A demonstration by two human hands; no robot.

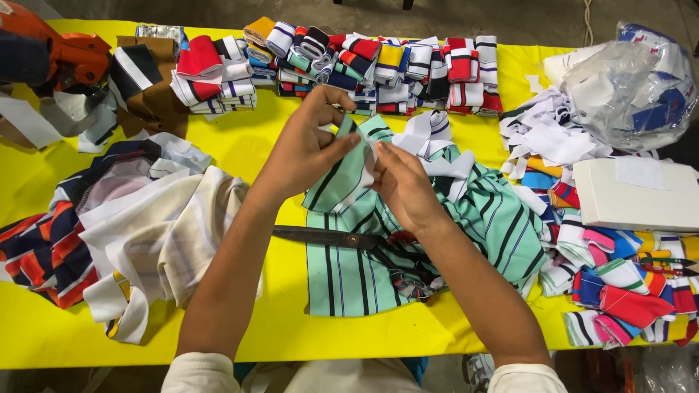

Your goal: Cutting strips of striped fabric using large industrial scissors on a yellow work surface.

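My left hand [306, 145] and my right hand [404, 185] meet above the middle of the yellow table [240, 145]. Together they pinch a small piece of green striped fabric with a white strip [362, 161], held up between the fingertips. Beneath them lies a mint-green cloth with black and white stripes [349, 255], spread out and bunched toward the right. Black scissors [331, 236] rest on that cloth under my forearms, blades pointing left.
Rows of folded striped collar pieces [378, 65] line the far edge. A heap of striped garments [124, 218] lies at left, an orange cutting tool [69, 54] at far left, white strips, a white box [633, 196] and a plastic bag [633, 87] at right.
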